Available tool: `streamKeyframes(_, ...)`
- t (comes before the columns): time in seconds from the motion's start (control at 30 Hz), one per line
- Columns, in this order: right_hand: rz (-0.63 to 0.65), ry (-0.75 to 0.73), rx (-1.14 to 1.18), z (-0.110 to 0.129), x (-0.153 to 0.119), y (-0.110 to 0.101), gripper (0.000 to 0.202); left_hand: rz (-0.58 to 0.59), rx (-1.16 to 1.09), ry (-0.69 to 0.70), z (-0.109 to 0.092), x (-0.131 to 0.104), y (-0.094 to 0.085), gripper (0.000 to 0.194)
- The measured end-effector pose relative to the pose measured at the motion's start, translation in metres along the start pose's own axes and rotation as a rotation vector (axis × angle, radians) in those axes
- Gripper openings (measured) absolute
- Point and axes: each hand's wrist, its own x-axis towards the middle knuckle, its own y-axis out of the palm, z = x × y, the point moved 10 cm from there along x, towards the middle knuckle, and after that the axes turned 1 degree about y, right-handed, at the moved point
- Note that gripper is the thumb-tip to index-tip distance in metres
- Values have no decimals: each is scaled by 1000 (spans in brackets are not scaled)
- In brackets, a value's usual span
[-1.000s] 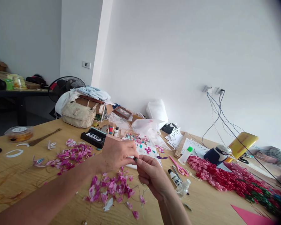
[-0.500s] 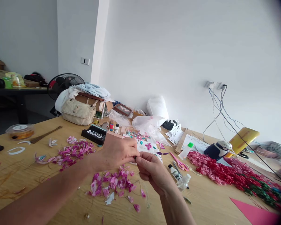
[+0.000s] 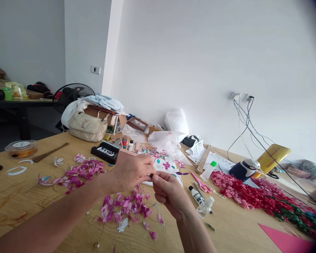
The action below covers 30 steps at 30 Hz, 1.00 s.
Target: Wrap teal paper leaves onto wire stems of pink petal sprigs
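Observation:
My left hand (image 3: 133,171) and my right hand (image 3: 171,189) meet above the middle of the table, fingertips pinched close together. Between them shows a tiny dark piece (image 3: 151,175), too small to name. Both hands are closed, and most of what they pinch is hidden. Just below and in front of them lies a loose heap of pink-purple petals (image 3: 129,205). Behind the fingers, a white sheet with flowers (image 3: 160,165) lies flat, partly covered by my hands. A second petal heap (image 3: 80,175) spreads left of my left wrist.
Right of my right hand are pink scissors (image 3: 202,183), a small black-capped bottle (image 3: 196,195), a clear bottle (image 3: 205,207) and a green-capped bottle (image 3: 208,171). Red and pink trimmings (image 3: 247,189) run along the right. A black tray (image 3: 104,151) and a beige bag (image 3: 88,126) stand behind.
Both hands stay pinched together over the same spot, with my right hand and forearm shifted very slightly left. The things on the table have not visibly been moved.

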Motion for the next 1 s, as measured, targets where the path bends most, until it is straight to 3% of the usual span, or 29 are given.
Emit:
streamKeyframes(0.1,22,-34,38,1,1,1,24,-25,115,33,-6,0,-3,13)
streamKeyframes(0.23,130,-70,161,7,-2,9,23,-106,-259,-26,3,0,-5,13)
streamKeyframes(0.33,123,-64,136,9,-3,8,22,-111,-422,-71,11,-1,-1,13)
streamKeyframes(0.53,-31,-12,-68,3,0,-5,25,9,86,23,-2,0,8,16)
streamKeyframes(0.6,-4,-28,10,5,-1,-3,25,-19,-25,2,-1,1,5,12)
streamKeyframes(0.73,93,-50,144,11,-6,6,25,-103,-498,-76,10,0,1,12)
streamKeyframes(0.8,110,-37,133,10,-7,8,25,-120,-546,-90,12,0,0,9)
streamKeyframes(0.87,65,-19,27,7,-6,6,24,-59,-414,-74,9,0,3,8)
streamKeyframes(1.0,-139,-5,-310,2,0,-12,24,142,27,-2,-2,-1,16,14)
